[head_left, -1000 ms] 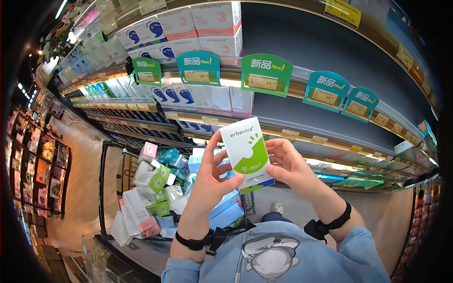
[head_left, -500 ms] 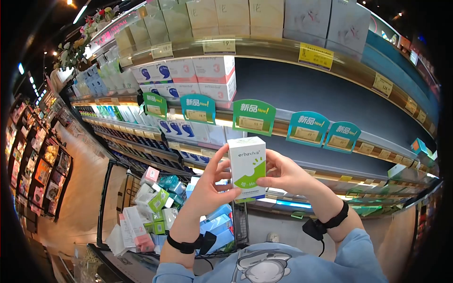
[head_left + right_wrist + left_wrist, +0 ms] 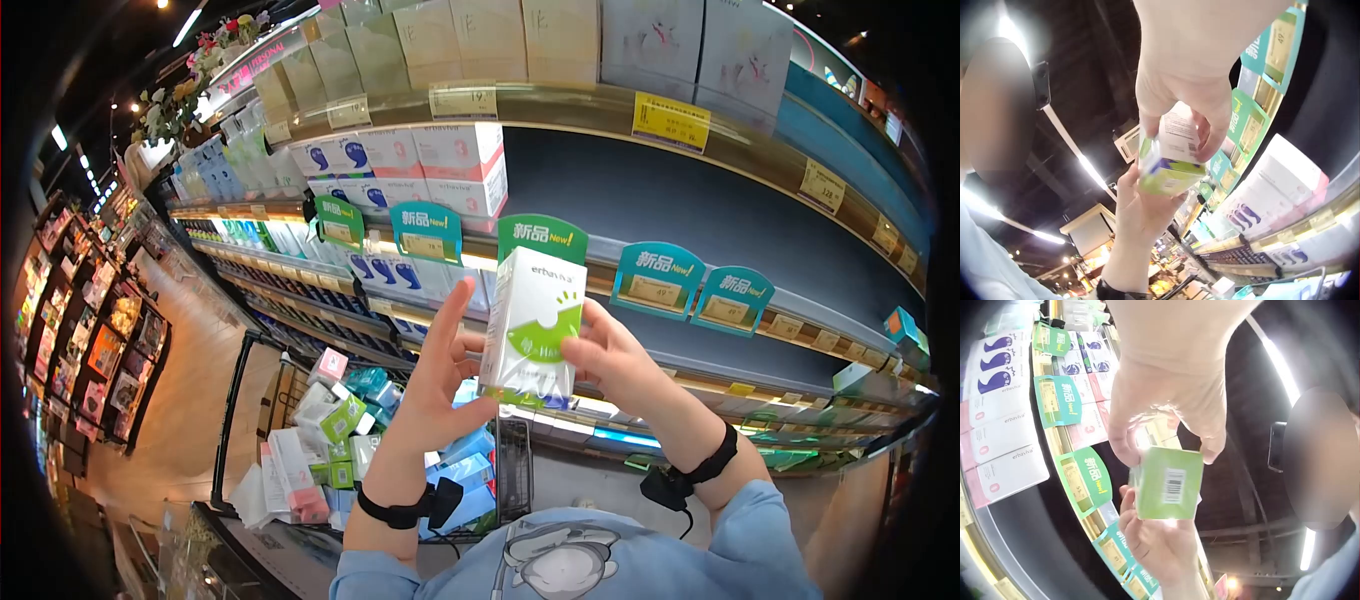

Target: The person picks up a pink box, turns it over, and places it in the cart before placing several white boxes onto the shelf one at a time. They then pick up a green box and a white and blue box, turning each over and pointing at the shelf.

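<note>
A white and green "erbaviva" box [image 3: 535, 325] is held upright, slightly tilted, between both hands in the head view. The left hand [image 3: 435, 380] is at its left side, index finger pointing up, thumb by the lower corner; the left wrist view has this hand [image 3: 1169, 387] with finger and thumb on either side of the box's green barcoded end [image 3: 1169, 484]. On the box's right edge, the right hand [image 3: 625, 360] pinches with its thumb in front. The right wrist view shows the right hand [image 3: 1188, 94] gripping the box [image 3: 1175, 147]; its other fingers are partly hidden.
A shopping cart [image 3: 232, 420] filled with boxes and packages stands below left. Shelves with price tags and green and teal signs [image 3: 655, 277] run across ahead, with stacked white and pink boxes [image 3: 460, 155]. A rack of goods [image 3: 100, 330] stands far left.
Since half a second ago the box has risen slightly and turned, its printed front leaning back. The left index finger has lifted away from it. Earlier, the head view swung up toward the shelves.
</note>
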A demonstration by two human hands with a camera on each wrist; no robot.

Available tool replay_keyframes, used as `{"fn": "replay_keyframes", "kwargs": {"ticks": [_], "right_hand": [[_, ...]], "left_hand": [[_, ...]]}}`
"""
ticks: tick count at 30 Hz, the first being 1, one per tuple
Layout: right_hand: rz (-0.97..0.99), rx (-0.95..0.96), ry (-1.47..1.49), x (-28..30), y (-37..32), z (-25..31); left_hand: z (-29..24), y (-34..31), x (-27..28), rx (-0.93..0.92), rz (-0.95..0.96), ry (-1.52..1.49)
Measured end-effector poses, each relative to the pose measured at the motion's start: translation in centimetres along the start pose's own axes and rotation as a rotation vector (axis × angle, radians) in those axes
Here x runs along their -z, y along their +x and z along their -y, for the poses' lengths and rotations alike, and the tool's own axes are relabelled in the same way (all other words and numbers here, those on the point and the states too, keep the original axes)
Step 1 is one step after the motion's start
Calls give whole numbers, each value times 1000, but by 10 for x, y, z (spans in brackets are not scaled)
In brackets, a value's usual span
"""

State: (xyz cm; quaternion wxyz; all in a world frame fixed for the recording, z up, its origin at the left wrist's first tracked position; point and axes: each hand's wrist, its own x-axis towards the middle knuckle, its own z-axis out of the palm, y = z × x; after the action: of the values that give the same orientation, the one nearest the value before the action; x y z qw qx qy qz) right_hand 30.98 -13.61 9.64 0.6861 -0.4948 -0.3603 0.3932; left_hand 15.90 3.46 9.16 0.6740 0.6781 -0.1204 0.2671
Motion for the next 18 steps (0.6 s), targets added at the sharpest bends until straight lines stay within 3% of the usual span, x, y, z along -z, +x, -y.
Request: {"fn": "replay_keyframes", "kwargs": {"ticks": [1, 3, 5, 6, 10, 15, 17, 18], "right_hand": [[-39, -181, 209, -1, 0, -1], [1, -221, 274, -6, 3, -6], [62, -378, 331, -5, 2, -3], [-21, -436, 320, -15, 1, 5], [36, -513, 391, -11, 5, -4], [27, -490, 414, -12, 6, -9], [-7, -470, 421, -17, 4, -6], [-94, -317, 190, -22, 1, -4]], "left_hand": [[-3, -1, 2, 82, 11, -169], [-2, -5, 5, 125, 52, -209], [-7, -9, 1, 254, 57, -93], [-3, -14, 0, 299, -8, -98], [-13, -17, -8, 386, -118, -141], [-9, -21, -2, 387, -94, -142], [-11, -20, -4, 396, -137, -316], [-11, -18, -6, 394, -131, -313]]}}
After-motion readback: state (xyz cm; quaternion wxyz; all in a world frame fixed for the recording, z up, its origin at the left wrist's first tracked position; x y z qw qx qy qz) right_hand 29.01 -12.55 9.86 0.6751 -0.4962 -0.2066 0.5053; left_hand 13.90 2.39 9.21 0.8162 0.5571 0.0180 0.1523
